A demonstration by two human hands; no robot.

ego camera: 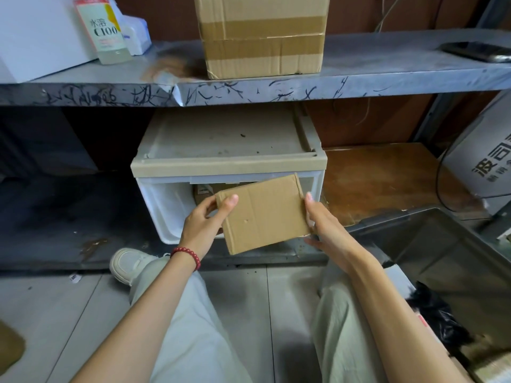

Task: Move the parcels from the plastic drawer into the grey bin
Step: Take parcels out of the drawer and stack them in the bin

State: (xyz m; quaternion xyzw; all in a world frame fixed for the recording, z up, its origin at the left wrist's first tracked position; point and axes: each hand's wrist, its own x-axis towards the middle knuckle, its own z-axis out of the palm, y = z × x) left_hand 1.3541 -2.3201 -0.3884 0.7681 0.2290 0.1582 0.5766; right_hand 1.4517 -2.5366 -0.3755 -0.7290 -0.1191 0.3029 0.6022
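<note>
Left hand [205, 223] and right hand [327, 226] pinch a flat cardboard parcel [262, 214] by its sides before the open plastic drawer [166, 205], grey bin [448, 244] at right, shelf [359, 67] overhead.

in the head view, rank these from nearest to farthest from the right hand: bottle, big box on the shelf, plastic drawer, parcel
1. parcel, held in the right hand, on its left
2. plastic drawer, just behind, under the shelf
3. big box, above, on the shelf
4. bottle, far upper left of the shelf
</note>
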